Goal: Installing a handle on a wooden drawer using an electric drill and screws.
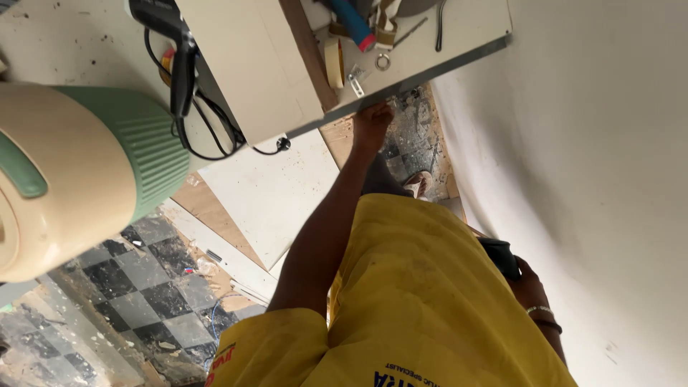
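While the left hand grips the white bench edge, the right hand clutches a black device, nothing yet shifted.

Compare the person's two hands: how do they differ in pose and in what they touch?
The left hand is stretched far out and grips the edge of the white board worktop; the right hand stays close to the body, by the white wall, and holds a small black object. Only the right wrist wears bracelets. Both are bare.

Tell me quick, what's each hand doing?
Left hand: gripping the edge of the white board.
Right hand: closed on a black object.
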